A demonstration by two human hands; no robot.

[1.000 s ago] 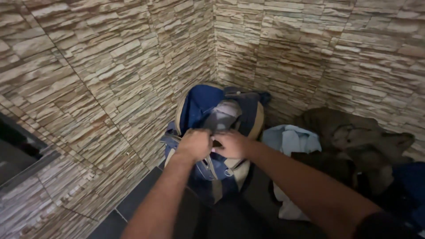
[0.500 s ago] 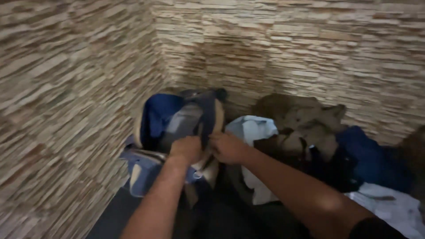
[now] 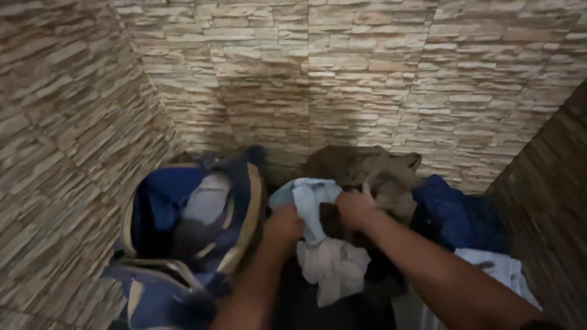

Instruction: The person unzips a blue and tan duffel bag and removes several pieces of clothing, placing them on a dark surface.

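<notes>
Head view: stone-tile walls (image 3: 342,67) enclose a corner. Blue backpack (image 3: 183,226) stands open against the left wall, landmark for all else. Right of it lies a clothes pile: brown garment (image 3: 373,168), dark blue garment (image 3: 455,214), light blue shirt (image 3: 306,198). Left hand (image 3: 283,225) and right hand (image 3: 356,206) both close on the shirt, just beside the backpack's rim.

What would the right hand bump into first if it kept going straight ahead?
Probably the brown garment heaped just beyond the right hand, with the stone-pattern wall behind it. Depth is hard to judge here.
</notes>
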